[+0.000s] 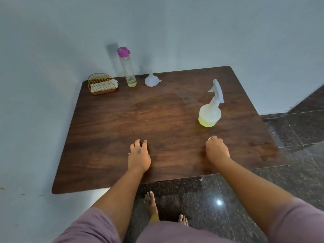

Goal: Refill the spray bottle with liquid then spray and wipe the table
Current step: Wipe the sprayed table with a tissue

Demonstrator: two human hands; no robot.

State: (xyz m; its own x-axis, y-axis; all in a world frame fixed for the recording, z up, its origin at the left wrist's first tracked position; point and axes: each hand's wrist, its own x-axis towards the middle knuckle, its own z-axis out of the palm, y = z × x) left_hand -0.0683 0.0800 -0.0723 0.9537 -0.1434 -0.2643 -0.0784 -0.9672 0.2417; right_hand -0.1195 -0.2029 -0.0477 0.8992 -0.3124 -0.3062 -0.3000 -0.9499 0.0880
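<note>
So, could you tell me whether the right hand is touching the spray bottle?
Apart. The head view shows bare tabletop between the right hand and the spray bottle, which stands upright farther back.

Right hand (217,149) fingertips curled under

Left hand (139,157) palm-down, fingers bent; right hand (217,149) fingers curled under; both forearms extended.

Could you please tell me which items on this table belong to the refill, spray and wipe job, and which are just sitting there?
For the job: spray bottle, refill bottle, funnel, napkins, table.

Just there: nothing else that I can see.
</note>
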